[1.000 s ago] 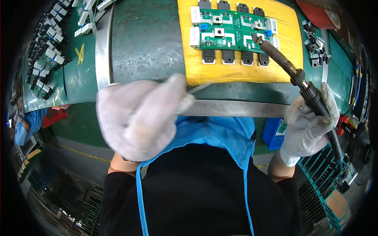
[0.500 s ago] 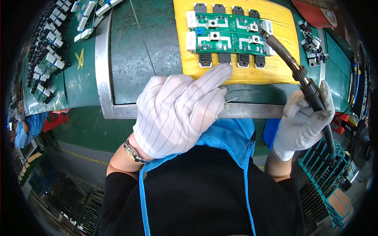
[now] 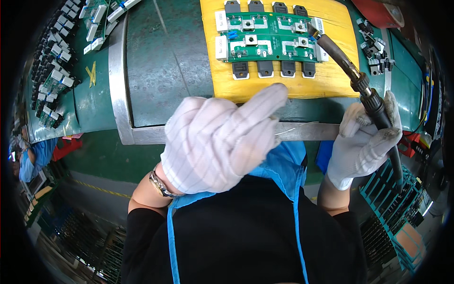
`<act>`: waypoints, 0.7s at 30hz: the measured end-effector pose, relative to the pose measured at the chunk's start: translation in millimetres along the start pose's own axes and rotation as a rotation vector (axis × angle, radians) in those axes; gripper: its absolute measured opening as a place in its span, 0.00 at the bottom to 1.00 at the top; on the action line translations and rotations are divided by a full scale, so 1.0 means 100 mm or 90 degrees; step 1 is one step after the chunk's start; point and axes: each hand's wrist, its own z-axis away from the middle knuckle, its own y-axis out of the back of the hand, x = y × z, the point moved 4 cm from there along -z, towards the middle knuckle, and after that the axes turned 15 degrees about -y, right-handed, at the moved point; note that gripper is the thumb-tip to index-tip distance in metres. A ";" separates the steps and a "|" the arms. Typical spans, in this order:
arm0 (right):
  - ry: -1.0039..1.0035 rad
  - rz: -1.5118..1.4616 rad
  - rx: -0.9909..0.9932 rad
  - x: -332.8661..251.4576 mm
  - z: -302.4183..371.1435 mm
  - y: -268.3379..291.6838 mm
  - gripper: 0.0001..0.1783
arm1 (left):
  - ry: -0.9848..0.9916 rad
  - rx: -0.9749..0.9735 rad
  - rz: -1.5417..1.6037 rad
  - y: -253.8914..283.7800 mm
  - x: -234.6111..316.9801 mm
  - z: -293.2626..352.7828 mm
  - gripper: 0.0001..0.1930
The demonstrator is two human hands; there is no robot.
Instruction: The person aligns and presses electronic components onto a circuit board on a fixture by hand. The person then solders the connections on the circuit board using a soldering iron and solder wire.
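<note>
My gloved right hand (image 3: pixel 362 151) grips a soldering iron (image 3: pixel 341 59). Its tip reaches the right end of two green circuit boards (image 3: pixel 278 22), which lie edge to edge; whether it touches them I cannot tell. Black flat transistors (image 3: pixel 265 69) stick out from beneath both long sides, and white blocks (image 3: pixel 222 48) sit at the ends. Below the boards is my left hand (image 3: pixel 215 146), in a striped white glove, fingers curled and index finger stretched out. Thin solder wire (image 3: pixel 299 128) comes out from its thumb side; the pinch itself is hidden.
Under the boards lies a yellow pad (image 3: pixel 236 89) on a green bench with a metal edge strip (image 3: pixel 120 90). Rows of assembled boards (image 3: pixel 59 78) stand at far left. Small black and silver parts (image 3: pixel 376 49) and a red bowl (image 3: pixel 378 13) are at right.
My left hand has drawn back from the pad's near edge, taking the solder wire along. The boards and pad appear slightly farther left and up. The iron's tip stays by the right end.
</note>
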 end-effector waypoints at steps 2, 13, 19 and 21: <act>-0.001 -0.003 -0.006 0.00 0.02 -0.03 0.32 | -0.016 0.029 -0.019 -0.08 0.02 -0.02 0.13; -0.009 -0.012 -0.011 0.02 -0.04 0.05 0.33 | -0.090 0.051 -0.036 -0.18 -0.01 -0.03 0.10; -0.015 -0.018 -0.016 0.03 -0.05 0.05 0.33 | -0.071 0.048 -0.018 -0.18 -0.01 -0.05 0.08; -0.011 -0.017 -0.013 0.03 -0.05 0.06 0.33 | -0.070 0.062 -0.022 -0.20 0.02 -0.07 0.10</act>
